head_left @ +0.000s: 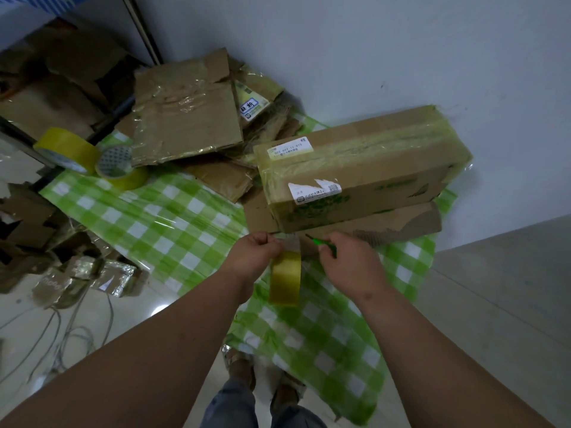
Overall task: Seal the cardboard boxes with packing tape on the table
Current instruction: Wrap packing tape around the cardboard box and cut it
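Observation:
A long cardboard box (pixel 364 171), wrapped in yellowish tape and bearing white labels, lies on flat cardboard (pixel 401 225) at the right of the table. My left hand (pixel 255 254) is closed on a yellow roll of packing tape (pixel 285 278) that hangs below it, just in front of the box's near corner. A short strip of clear tape stretches from the roll towards the box. My right hand (pixel 349 261) grips a small green cutter (pixel 321 242), its tip pointing at that strip.
A green-and-white checked cloth (pixel 160 223) covers the table. Flattened cardboard pieces (pixel 185 115) are piled at the back. Two more yellow tape rolls (pixel 66 149) (pixel 119 166) sit at the left edge. Cardboard scraps and cables (pixel 71 335) lie on the floor to the left.

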Demonstrator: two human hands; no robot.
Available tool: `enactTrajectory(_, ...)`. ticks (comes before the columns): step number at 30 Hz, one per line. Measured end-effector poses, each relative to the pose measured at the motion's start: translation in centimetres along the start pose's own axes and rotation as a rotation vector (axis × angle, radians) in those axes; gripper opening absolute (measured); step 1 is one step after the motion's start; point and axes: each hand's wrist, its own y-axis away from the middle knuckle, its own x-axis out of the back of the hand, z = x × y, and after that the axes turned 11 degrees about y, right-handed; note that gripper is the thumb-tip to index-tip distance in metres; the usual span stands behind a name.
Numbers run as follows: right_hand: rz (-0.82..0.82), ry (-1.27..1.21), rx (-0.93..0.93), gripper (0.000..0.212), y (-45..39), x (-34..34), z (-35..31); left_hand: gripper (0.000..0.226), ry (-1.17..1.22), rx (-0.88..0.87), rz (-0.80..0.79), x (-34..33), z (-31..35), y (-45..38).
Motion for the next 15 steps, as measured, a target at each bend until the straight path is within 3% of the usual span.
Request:
enactTrajectory(6,-0.179,0.150,-0.036,0.036,1.5,-3.9,1.7,0.021,0.002,-0.015,-0.058,0.4,0.0,0.8)
enactTrajectory(9,-0.171,0.225,-0.054,0.038,1.5,-4.6,1.7,0.018,0.000,-0.019,-0.067,0.8,-0.3,0.8)
enactTrajectory(11,-0.119,0.020,-0.143,0.032,1.3,-4.0,0.7,0.016,-0.002,-0.015,-0.069,0.8,-0.4,0.7)
enactTrajectory(15,-0.176,-0.843,-0.306,0.009,0.9,-1.3,-2.5,0.017,0.001,-0.013,-0.065,0.6,-0.3,0.7)
